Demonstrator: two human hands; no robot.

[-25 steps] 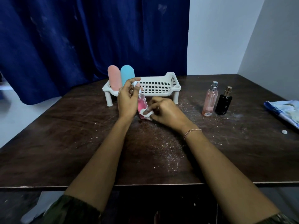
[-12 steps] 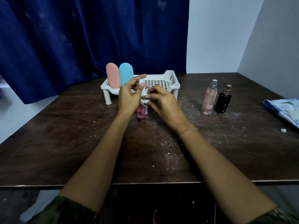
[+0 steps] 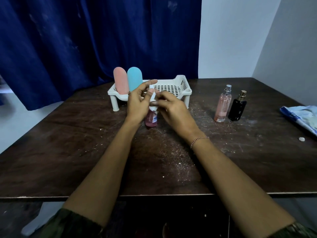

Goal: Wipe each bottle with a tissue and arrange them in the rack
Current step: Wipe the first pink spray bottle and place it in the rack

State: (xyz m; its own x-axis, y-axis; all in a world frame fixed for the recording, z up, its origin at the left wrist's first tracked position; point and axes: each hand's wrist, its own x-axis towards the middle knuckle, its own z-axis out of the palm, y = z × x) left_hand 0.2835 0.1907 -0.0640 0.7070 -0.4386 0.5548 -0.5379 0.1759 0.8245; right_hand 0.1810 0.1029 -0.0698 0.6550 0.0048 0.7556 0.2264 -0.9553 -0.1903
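A small pink spray bottle (image 3: pixel 151 119) stands on the dark table, just in front of the white rack (image 3: pixel 181 81). My left hand (image 3: pixel 139 102) grips its upper part, thumb and forefinger near the white cap. My right hand (image 3: pixel 173 109) presses a white tissue (image 3: pixel 153 105) against the bottle's neck. A pink bottle (image 3: pixel 120 81) and a blue bottle (image 3: pixel 134 79) stand upright in the rack's left end. Right of the rack, a tall pale-pink spray bottle (image 3: pixel 223 104) and a black bottle (image 3: pixel 238 107) stand on the table.
The wooden table (image 3: pixel 68 143) is scratched and dusted with white specks. A blue-and-white tissue pack (image 3: pixel 303 115) lies at the right edge, with a small white cap (image 3: pixel 301 139) near it. A blue curtain hangs behind the rack.
The pink bottle went from tilted to upright on the table. My right hand moved the tissue from the bottle's base up to its neck.
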